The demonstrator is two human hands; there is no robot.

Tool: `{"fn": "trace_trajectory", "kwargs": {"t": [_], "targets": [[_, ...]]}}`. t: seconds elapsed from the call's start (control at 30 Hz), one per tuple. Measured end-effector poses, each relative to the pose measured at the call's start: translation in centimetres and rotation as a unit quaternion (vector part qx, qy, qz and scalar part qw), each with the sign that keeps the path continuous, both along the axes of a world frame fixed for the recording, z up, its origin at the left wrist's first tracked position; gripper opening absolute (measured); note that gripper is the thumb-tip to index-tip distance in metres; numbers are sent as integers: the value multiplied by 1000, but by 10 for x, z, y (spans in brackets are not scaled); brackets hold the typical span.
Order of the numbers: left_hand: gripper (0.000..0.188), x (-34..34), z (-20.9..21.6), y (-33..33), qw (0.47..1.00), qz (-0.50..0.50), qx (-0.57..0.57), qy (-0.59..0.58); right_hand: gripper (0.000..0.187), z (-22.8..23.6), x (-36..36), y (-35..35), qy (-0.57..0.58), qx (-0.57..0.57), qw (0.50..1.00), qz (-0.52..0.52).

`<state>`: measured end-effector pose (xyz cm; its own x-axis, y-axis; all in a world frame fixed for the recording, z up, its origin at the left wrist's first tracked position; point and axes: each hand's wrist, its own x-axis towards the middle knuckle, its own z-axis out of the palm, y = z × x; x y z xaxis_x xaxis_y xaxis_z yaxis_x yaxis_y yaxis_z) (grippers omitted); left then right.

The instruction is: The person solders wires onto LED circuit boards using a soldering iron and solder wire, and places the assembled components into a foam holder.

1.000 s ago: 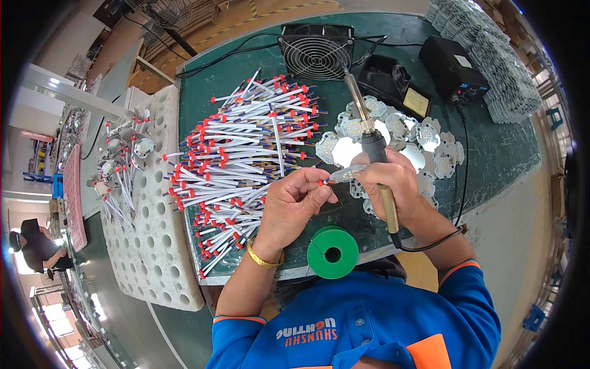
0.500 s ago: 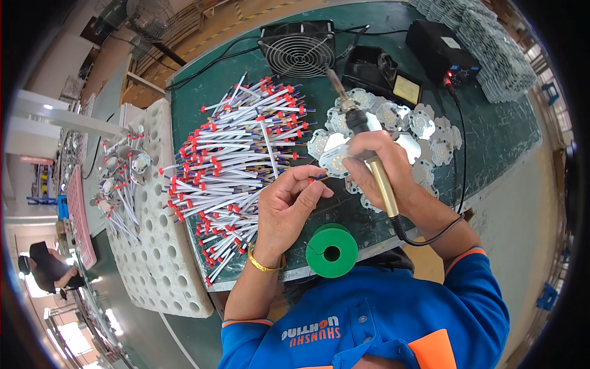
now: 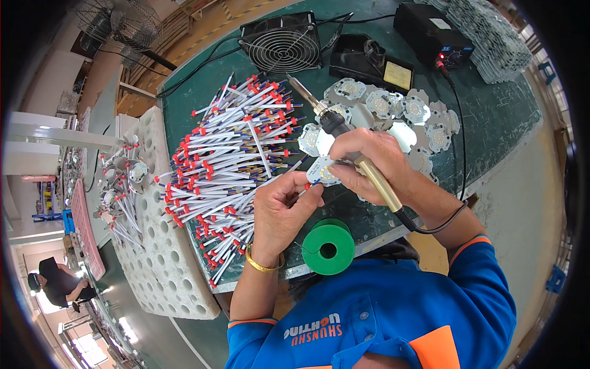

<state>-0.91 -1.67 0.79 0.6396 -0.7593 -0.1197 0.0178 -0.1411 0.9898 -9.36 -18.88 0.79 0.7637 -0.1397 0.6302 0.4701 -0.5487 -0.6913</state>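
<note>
My right hand (image 3: 391,161) is wrapped around a soldering iron (image 3: 334,122), its metal tip angled up to the far left over the bench. Below its fingertips sits a round white LED board (image 3: 319,171); whether those fingers grip it, I cannot tell. My left hand (image 3: 278,212) pinches a wire lead (image 3: 307,186) with a red collar and a blue end, which meets the board's near edge. Most of the lead is hidden by the fingers. Left of that hand spreads a pile of white leads (image 3: 236,157) with red collars. More LED boards (image 3: 415,111) lie beyond my right hand.
A green solder spool (image 3: 345,247) stands at the bench's near edge. At the back are a fan (image 3: 281,49), an iron stand (image 3: 350,61) with yellow sponge, and a black power unit (image 3: 433,34). Left is a holed foam block (image 3: 163,280); farther off, another person (image 3: 61,283).
My right hand has brought the soldering iron left and nearer. The LED board now meets the lead at my left fingertips. The whole view has shifted slightly.
</note>
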Motion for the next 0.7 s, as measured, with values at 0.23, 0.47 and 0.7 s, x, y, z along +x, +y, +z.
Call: {"fn": "trace_trajectory", "kwargs": {"t": [0.23,0.47,0.7], "targets": [[9,3,-5,1,1000,-14,3,-9,29,-2,1,2,-12,-18,1000,-22],[6,-2,14,6,996,59,-48,56,32,-1,0,3,-56,18,998,-26],[11,-11,26,33,981,120,-133,71,24,9,-26,9,-68,99,993,-12]]}}
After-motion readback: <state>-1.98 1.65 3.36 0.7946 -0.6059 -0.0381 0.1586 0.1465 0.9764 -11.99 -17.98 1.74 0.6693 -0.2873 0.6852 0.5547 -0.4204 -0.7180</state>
